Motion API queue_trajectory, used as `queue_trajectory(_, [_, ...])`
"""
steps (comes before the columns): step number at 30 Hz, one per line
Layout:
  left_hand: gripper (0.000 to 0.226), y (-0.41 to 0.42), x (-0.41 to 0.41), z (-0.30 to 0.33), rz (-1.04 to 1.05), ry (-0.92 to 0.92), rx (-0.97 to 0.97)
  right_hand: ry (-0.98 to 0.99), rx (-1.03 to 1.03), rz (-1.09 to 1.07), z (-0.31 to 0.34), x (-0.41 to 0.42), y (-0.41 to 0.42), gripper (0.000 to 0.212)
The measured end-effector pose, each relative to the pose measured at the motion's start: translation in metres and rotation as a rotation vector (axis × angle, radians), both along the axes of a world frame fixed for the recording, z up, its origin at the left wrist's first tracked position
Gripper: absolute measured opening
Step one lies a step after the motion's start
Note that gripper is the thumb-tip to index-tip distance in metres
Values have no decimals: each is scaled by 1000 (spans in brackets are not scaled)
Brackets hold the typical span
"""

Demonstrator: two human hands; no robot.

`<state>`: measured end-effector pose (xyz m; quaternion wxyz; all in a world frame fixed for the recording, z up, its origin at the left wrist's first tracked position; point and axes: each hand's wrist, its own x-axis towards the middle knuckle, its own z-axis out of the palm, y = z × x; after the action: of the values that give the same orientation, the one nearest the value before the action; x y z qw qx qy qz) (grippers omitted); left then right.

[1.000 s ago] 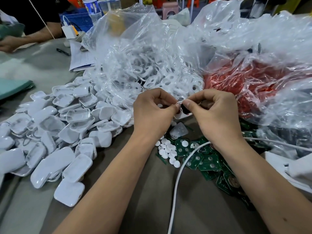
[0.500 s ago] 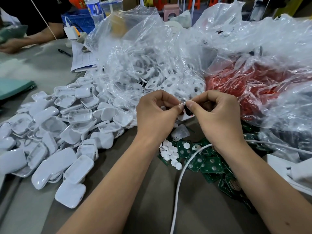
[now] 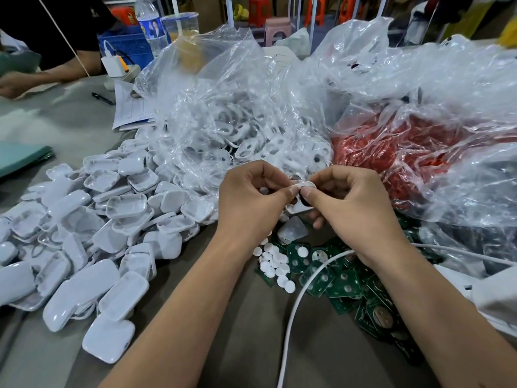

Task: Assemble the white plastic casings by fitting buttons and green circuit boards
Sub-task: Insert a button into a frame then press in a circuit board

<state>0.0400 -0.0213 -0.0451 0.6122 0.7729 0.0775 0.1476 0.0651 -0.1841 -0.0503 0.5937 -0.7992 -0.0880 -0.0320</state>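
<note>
Both hands meet above the middle of the grey table (image 3: 251, 345), and together they pinch one small white casing (image 3: 300, 208) between them. The left hand (image 3: 251, 203) curls its fingers round the casing's left edge, thumb pressed on top; the right hand (image 3: 355, 208) grips the right edge with thumb and forefinger, the other fingers folded beneath. A dark round opening shows in the casing between the two thumbs, but whether a button already sits in it cannot be told. Just below the hands lies a scatter of loose white buttons (image 3: 275, 261), touching a heap of green circuit boards (image 3: 344, 284) that spreads to the near right. A white cable (image 3: 293, 317) runs over the boards and off the near edge. To the left, a large pile of white casing shells (image 3: 92, 242) covers the table, some open side up, some face down. Beyond the hands, a clear plastic bag (image 3: 223, 113) holds more white casing parts, and to its right another clear bag (image 3: 419, 152) holds red pieces. At the far left, another person's forearm (image 3: 42, 77) rests on the table, near a sheet of paper (image 3: 131, 107) and a blue crate (image 3: 126, 46).
</note>
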Motion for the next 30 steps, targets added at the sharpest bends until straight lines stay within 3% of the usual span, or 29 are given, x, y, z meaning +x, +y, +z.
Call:
queue_trajectory(6, [8,1,0,0,-50,23,-24,56,-60,-88,4,1,-12,12])
queue_trajectory(11, [44,1,2,6,-99,23,-268,27,-339,-180,3,4,-18,18])
queue_trajectory(15, [37,-6,0,8,-140,2,-303,18,-484,-220,7,6,-20,24])
queue_trajectory(22, [14,-5,-3,9,-92,-31,-390,-61,-391,-228,11,4,-23,20])
queue_trajectory(26, [13,-8,-3,10,-118,-10,-448,-231,-176,-173,22,-3,-20,15])
queue_trajectory(30, [24,-14,-2,6,-153,4,-523,-265,-123,5,21,-9,-13,11])
